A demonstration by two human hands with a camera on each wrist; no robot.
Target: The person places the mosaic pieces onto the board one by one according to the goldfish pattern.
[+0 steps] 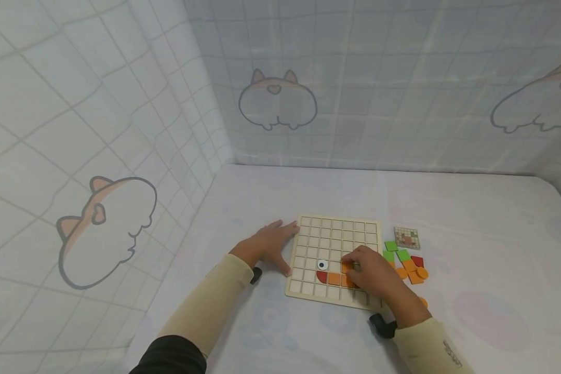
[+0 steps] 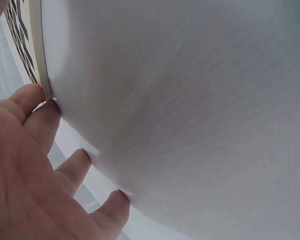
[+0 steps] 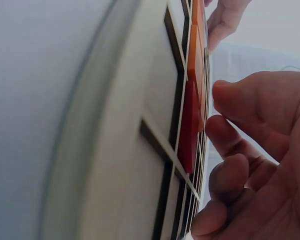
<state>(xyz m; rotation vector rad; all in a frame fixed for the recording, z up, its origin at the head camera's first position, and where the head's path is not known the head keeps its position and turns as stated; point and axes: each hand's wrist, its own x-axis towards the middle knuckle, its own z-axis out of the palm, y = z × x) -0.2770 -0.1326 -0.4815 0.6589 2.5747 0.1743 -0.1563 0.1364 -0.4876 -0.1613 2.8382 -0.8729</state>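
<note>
A pale wooden grid board (image 1: 324,232) lies on the table in the head view. My left hand (image 1: 270,245) spreads its fingers along the board's left edge, with index and thumb at the rim. My right hand (image 1: 371,267) hovers low over the board's right half, its fingertips at an orange tile (image 1: 344,267). In the right wrist view its thumb and bent fingers (image 3: 225,131) stand a little apart, with no piece showing between them. Set in the grid are a round eye tile (image 1: 322,265), a red rounded tile (image 1: 321,277) and a row of orange tiles (image 1: 334,279), partly hidden by the right hand.
Right of the board lie loose green tiles (image 1: 403,255), orange pieces (image 1: 415,278) and a red piece (image 1: 417,261). A small square pattern card (image 1: 406,238) lies just beyond them. Fabric walls with a grid print (image 1: 364,93) enclose the table's back and left side.
</note>
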